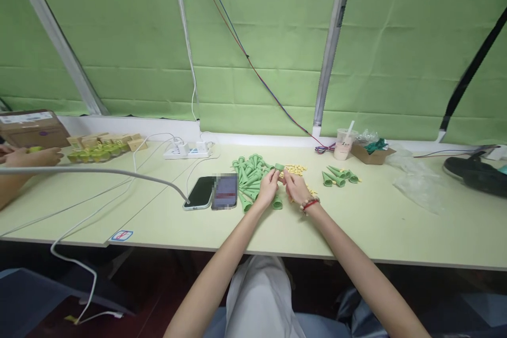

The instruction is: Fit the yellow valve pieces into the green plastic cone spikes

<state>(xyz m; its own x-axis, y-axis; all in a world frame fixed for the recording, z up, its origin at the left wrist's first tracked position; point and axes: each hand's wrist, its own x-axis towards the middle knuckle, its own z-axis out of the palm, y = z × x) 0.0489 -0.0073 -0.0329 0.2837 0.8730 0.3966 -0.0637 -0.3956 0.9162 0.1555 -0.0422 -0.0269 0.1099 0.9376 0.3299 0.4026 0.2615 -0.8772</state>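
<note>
My left hand (268, 186) is closed around a green cone-shaped plastic piece (279, 167), whose wide end sticks up between my fingers. My right hand (295, 186), with a red bead bracelet at the wrist, pinches at the same piece from the right; whether it holds a small part is hidden. A heap of green cones (250, 175) lies just left of and behind my hands. A few cones (338, 176) lie in a separate group to the right. Small yellow bits (295, 169) are scattered behind my hands.
Two phones (214, 192) lie left of the heap, one on a cable. A power strip (187, 151), a drink cup (344, 143), a small cardboard box (372, 153) and clear plastic wrap (415, 179) stand along the back. Another person's hand (31, 157) works at far left by yellow-green items (95, 154).
</note>
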